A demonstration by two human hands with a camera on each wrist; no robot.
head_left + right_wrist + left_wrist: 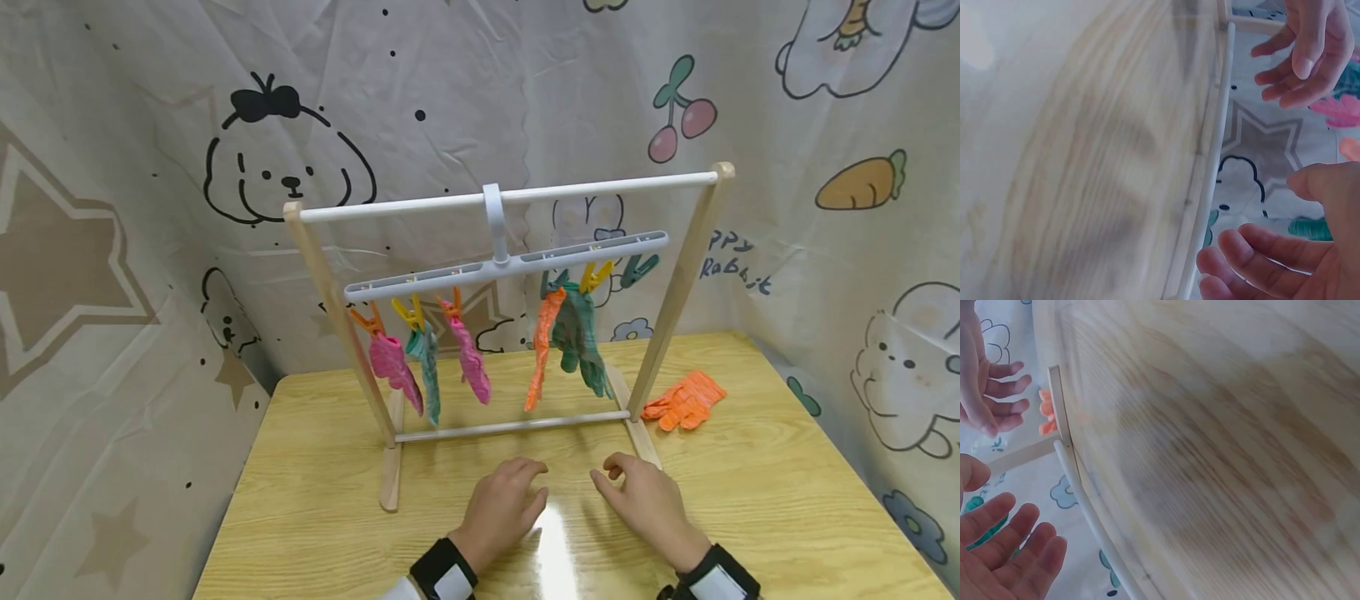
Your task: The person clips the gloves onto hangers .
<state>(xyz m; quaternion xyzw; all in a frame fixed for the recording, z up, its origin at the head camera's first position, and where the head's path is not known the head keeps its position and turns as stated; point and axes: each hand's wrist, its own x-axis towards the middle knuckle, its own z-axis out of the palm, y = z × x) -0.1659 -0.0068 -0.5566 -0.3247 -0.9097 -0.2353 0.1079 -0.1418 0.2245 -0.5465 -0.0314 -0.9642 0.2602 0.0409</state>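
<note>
My left hand (498, 508) hovers over the table in front of a small drying rack (678, 292), its fingers loosely bent around nothing. To its right, my right hand (647, 504) is held the same way, also without anything in it. A grey-white clip hanger (450, 277) hooks over the rack's top bar and tilts up to the right. From its clips hang a pink glove (393, 367), a teal glove (427, 367), another pink glove (472, 362), an orange glove (543, 350) and a dark green glove (579, 333). The rightmost teal clip (637, 271) holds nothing.
A second orange glove (686, 400) lies on the wooden table (300, 500), just right of the rack's right foot. The rack's lower bar (517, 427) runs beyond both hands. Printed cloth (465, 100) surrounds the table's back and sides.
</note>
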